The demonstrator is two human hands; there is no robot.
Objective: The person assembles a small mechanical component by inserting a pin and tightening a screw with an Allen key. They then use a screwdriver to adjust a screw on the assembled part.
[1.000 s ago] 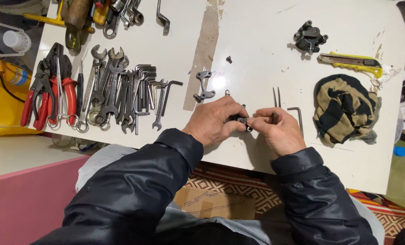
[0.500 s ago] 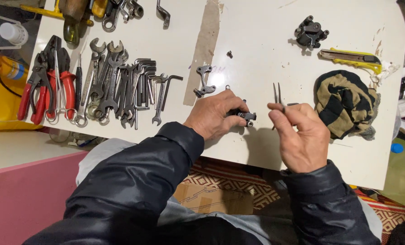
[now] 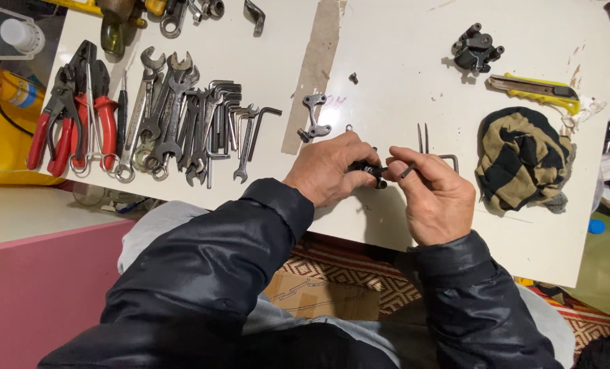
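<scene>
Two hands meet at the desk's [image 3: 400, 75] near edge: left hand [image 3: 329, 167] gripping a small dark metal part [image 3: 368, 168], right hand's [image 3: 436, 197] fingers pinching a thin tool [image 3: 409, 170] into it, work seemingly midway.

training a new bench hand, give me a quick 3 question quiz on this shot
1. True or false: the left hand grips a small dark metal part.
2. What does the right hand hold? A) hex key B) utility knife C) red pliers
3. Which thing lies right of the right hand on the white table?

Key: 1 true. 2 A. 3 the striped cloth.
</scene>
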